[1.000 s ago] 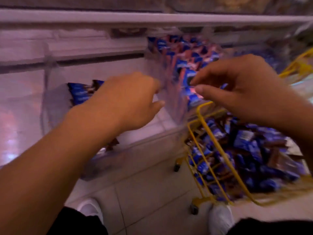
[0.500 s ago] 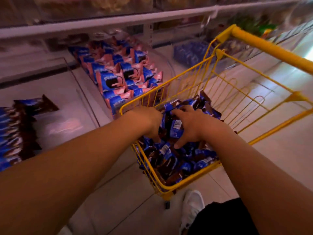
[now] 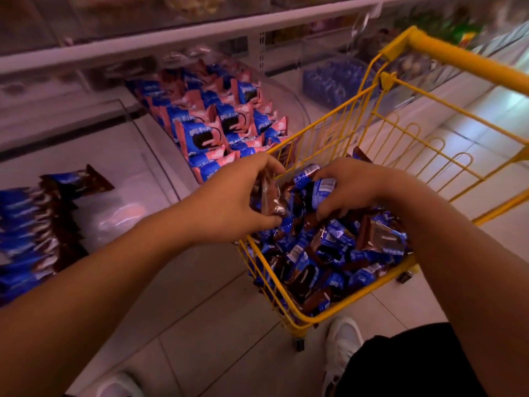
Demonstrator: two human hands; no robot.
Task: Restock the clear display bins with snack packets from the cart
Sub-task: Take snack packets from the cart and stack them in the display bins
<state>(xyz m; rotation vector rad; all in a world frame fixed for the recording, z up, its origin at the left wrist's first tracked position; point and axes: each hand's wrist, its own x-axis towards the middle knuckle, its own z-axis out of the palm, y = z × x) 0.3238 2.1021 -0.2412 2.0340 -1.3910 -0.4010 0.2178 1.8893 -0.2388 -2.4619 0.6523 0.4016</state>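
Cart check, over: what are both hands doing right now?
Left hand grips brown packet. Right hand grips blue packets over yellow cart. Nothing blocking.

Pale tiled floor (image 3: 217, 325) and white shelf deck (image 3: 446, 90) carrying the stock

A yellow wire cart (image 3: 323, 318) heaped with blue-and-brown snack packets (image 3: 329, 253) stands on the floor just beside the shelf's front edge. On the shelf sit clear plastic bins: one (image 3: 294, 101) holds pink-and-blue packets (image 3: 217, 124), one (image 3: 148, 144) at the left edge holds a row of blue-and-brown packets (image 3: 34, 224).

Two hands (image 3: 229, 202), one yellow cart (image 3: 315, 316), two shoes (image 3: 342, 342).
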